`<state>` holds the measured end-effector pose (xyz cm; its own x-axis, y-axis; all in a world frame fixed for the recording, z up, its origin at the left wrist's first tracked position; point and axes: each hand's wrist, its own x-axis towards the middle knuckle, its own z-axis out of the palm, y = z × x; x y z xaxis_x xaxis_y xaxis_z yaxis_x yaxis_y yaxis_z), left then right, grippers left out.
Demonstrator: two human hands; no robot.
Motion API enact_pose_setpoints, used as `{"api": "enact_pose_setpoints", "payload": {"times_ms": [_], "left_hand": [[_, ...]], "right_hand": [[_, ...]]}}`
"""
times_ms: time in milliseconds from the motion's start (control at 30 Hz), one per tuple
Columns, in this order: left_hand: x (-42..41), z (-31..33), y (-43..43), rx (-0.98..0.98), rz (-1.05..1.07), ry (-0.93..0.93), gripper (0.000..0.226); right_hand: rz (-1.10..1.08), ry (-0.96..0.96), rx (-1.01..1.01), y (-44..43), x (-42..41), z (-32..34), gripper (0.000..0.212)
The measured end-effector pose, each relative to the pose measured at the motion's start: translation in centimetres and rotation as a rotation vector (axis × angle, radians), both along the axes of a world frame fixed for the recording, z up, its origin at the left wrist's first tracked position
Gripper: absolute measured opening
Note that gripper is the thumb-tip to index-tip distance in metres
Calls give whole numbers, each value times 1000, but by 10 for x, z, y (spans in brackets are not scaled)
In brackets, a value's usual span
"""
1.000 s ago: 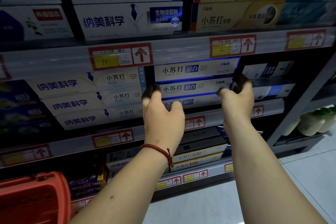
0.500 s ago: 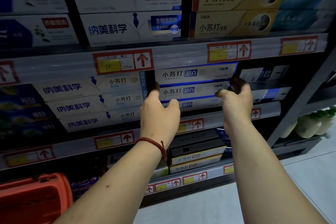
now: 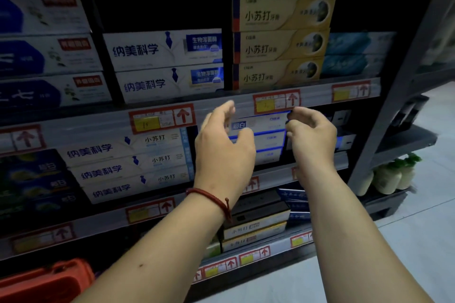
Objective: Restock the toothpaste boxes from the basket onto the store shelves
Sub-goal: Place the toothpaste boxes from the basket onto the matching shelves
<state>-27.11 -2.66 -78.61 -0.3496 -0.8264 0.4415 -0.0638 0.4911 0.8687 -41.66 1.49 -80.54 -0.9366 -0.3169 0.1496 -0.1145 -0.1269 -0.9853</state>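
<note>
You have three white toothpaste boxes (image 3: 268,140) with blue edges on the middle shelf (image 3: 98,126). They lie flat, stacked one on another, with their long printed faces turned forward at the shelf's front edge. The orange basket (image 3: 49,280) sits low at the left, below the shelves.

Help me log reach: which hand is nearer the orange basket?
Left. The left hand hovers above and right of the orange basket; the right hand is farther right.

Basket (image 3: 46,280) lower left; left hand (image 3: 221,152) and right hand (image 3: 312,138) before toothpaste boxes (image 3: 268,122).
</note>
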Motion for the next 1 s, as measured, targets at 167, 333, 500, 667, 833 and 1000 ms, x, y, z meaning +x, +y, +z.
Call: {"api": "enact_pose_setpoints", "payload": {"times_ms": [167,333,500,667,833,1000], "left_hand": [[-13,33,-13,-67,12,-6,57],[-25,60,-23,-86,51,-157,60],[-33,75,-27,-31,18,-273,50],[-40,76,-25,-46,11,-290,42],[-46,72,-29,-13,38,-233,39],[-48,68,-31,-46,59,-227,36]], "right_hand": [[42,67,-79,13,10,38,36],[17,190,-26,14,4,58,46],[-42,237,80,3,-25,80,57],[-27,237,171,-10,-51,91,62],[-13,138,189,-17,-66,93,62],[17,78,172,-16,-75,93,58]]}}
